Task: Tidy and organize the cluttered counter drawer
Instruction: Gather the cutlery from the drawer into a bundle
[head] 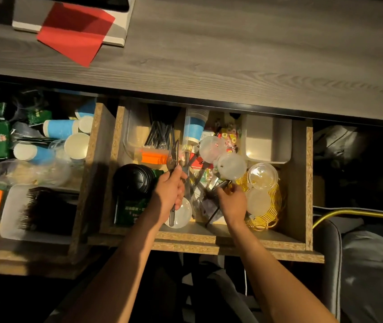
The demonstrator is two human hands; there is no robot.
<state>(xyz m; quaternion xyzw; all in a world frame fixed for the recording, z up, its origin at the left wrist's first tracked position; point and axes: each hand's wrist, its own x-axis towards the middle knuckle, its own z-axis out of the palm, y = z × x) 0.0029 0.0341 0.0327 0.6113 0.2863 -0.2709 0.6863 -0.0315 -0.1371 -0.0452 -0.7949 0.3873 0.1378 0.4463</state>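
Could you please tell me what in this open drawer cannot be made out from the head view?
- Right hand: what its curled fingers pinch is dark and blurred.
- Drawer rear: hidden under the countertop.
- Green packet: print too small; the left hand, holding clear plastic cutlery, covers part.

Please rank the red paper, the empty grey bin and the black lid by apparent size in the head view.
1. Red paper, on the counter.
2. Grey bin.
3. Black lid.
The bin and lid lie at similar depth; the paper lies farther away.
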